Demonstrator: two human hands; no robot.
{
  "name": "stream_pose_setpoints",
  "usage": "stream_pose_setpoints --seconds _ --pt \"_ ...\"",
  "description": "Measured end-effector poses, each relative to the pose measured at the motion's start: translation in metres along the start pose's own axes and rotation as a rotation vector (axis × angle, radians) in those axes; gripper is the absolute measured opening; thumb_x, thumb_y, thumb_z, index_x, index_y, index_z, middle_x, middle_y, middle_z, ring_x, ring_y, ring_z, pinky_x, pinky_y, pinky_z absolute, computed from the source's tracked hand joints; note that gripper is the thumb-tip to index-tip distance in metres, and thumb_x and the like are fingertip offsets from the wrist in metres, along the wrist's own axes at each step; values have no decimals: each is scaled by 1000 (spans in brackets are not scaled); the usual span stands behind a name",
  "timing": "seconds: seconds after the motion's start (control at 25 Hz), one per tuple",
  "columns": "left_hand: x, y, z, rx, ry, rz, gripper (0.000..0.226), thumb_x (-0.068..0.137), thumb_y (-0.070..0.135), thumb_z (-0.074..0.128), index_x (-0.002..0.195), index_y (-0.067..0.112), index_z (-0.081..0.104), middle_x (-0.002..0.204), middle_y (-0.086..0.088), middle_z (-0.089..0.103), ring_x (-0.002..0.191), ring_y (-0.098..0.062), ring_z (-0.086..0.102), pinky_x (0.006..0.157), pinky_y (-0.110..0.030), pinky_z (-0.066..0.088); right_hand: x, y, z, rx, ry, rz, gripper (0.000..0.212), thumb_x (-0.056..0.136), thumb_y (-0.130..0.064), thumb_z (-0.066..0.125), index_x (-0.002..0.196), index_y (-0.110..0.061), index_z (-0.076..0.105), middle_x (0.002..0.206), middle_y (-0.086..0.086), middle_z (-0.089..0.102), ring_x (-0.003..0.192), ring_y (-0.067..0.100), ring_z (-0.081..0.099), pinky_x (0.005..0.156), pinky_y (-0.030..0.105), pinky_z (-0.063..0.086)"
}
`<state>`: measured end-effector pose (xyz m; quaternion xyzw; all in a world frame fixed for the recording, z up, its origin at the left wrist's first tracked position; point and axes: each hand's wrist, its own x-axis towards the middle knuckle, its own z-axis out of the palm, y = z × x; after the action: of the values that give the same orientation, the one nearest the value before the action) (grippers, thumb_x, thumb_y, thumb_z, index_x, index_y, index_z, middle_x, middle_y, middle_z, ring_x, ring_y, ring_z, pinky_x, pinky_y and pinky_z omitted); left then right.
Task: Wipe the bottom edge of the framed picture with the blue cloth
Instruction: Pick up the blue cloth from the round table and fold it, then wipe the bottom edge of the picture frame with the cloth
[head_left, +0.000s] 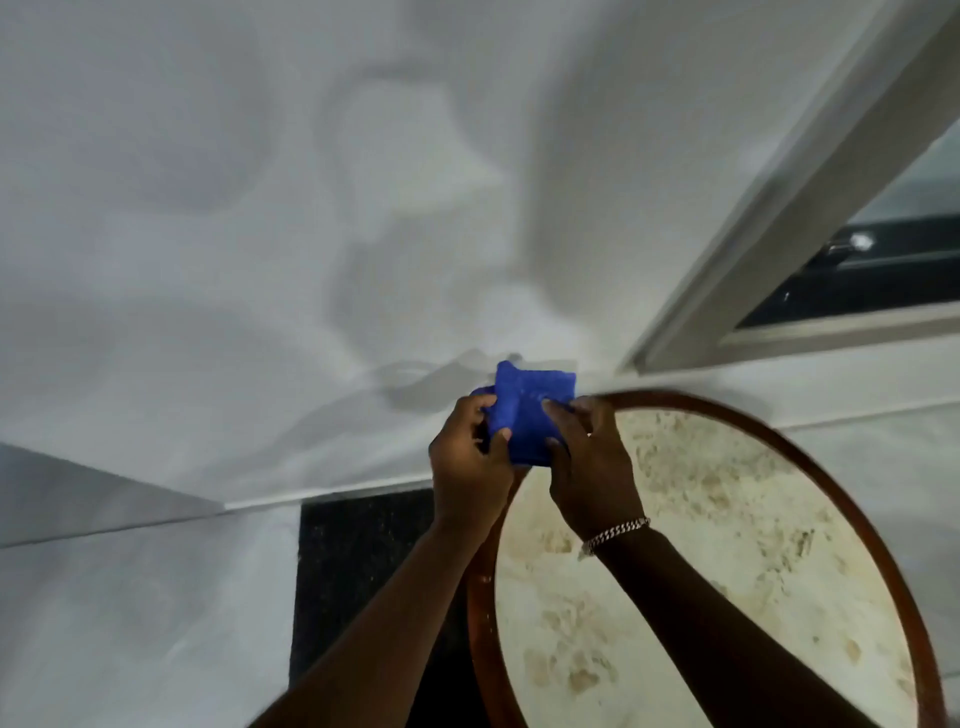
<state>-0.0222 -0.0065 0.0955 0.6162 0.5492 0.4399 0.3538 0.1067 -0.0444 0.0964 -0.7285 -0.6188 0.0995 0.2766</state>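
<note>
Both my hands hold a folded blue cloth (527, 410) in front of a white wall, near the middle of the view. My left hand (470, 462) grips its left side with curled fingers. My right hand (589, 462), with a silver bracelet on the wrist, pinches its right side. The cloth is bunched and raised above the far edge of a round table. No framed picture shows in this view.
A round table (904, 587) with a brown rim and a beige marbled top fills the lower right. A window frame (810, 171) runs diagonally at the upper right. A dark floor patch (358, 566) lies below the white wall (234, 208).
</note>
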Motion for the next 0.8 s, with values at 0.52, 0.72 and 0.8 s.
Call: stream_pose_setpoints --seconds 0.52,0.72,0.8 --pt "131 338 -206 -235 452 838 27 84 5 71 110 4 64 103 7 65 97 -4 66 83 -17 57 148 -255 -275 297 942 -610 47 86 -7 69 129 -20 55 129 19 54 108 12 56 95 2 39" --pt "164 425 -264 -347 413 948 28 86 3 68 113 7 62 108 1 68 103 -10 67 86 -23 59 184 -319 -335 305 1147 -734 35 88 -12 70 123 -10 64 128 20 57 107 19 60 97 13 47" --pt "173 443 -275 -319 424 973 26 84 0 68 109 8 64 105 -2 70 98 -12 68 85 -29 60 198 -336 -343 256 1193 -673 34 88 -14 68 121 -9 66 130 20 57 113 27 58 97 33 51"
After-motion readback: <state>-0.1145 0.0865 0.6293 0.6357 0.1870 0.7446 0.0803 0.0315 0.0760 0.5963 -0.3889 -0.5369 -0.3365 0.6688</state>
